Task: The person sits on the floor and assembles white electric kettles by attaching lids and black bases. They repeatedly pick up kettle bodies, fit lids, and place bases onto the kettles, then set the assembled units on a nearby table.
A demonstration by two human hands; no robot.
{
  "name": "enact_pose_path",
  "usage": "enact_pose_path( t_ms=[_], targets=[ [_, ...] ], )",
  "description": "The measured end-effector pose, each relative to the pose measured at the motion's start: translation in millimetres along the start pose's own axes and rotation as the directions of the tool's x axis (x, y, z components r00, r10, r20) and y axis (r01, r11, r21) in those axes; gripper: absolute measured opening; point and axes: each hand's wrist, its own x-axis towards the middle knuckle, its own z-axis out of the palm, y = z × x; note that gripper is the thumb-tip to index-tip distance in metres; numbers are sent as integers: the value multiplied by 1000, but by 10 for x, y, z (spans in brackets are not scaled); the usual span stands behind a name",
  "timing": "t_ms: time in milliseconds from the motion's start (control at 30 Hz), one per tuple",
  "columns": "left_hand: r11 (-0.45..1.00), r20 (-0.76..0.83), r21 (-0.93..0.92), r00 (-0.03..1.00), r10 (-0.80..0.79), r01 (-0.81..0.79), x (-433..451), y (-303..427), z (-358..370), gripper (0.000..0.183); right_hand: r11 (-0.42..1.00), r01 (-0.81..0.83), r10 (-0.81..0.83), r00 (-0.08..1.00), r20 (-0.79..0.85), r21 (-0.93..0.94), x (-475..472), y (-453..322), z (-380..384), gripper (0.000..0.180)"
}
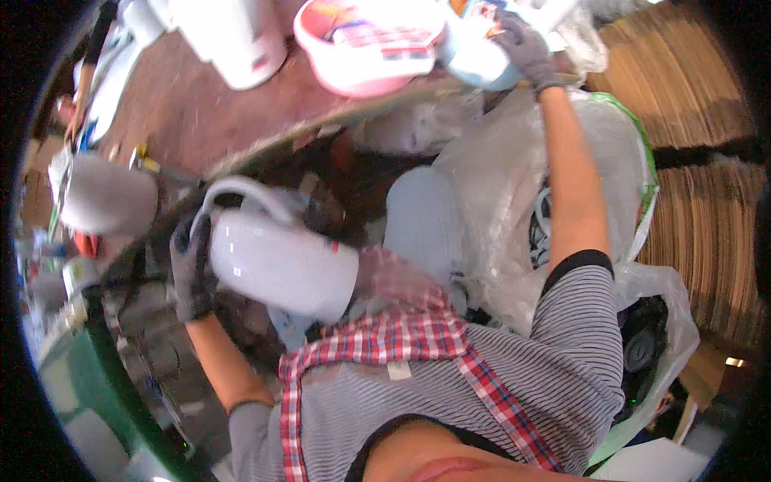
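Note:
My left hand (191,265), in a dark grey work glove, grips the handle side of a white plastic kettle-like housing (283,262). The housing lies tilted before my lap, its looped handle towards the table edge and its wide end by my red checked apron (385,334). My right hand (527,51), gloved alike, reaches over a light-blue plastic basin (503,75) at the table's edge. Small papers or cards lie around its fingertips; glare hides whether they are pinched. Left of that basin stands a pink plastic basin (361,81) with printed packets inside.
More white housings (253,54), (108,193) lie on the reddish-brown table (181,114), near a yellow-handled tool (144,161). Plastic sacks (500,181) stand right of my legs, beside cardboard stacks (668,78). Another person's arm (84,90) shows at far left. A green container (99,373) curves at lower left.

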Motion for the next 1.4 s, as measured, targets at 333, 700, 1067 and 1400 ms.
enact_pose_path(
  t_ms=[333,700,1067,1400],
  targets=[
    [906,39,423,999,13,-28,351,-384,-124,49,260,-344,8,935,354,902,-1499,-2179,-354,23],
    [306,64,950,998,6,-63,859,-450,229,53,-128,-847,-210,532,820,516,-2423,-3362,-202,18],
    [419,50,907,999,11,-50,801,-357,271,56,84,-754,-233,620,749,651,-2498,-3387,-203,17],
    [385,38,922,999,2,-36,825,-386,292,56,869,-78,-212,834,509,489,-2573,-3241,-212,51]
  ],
)
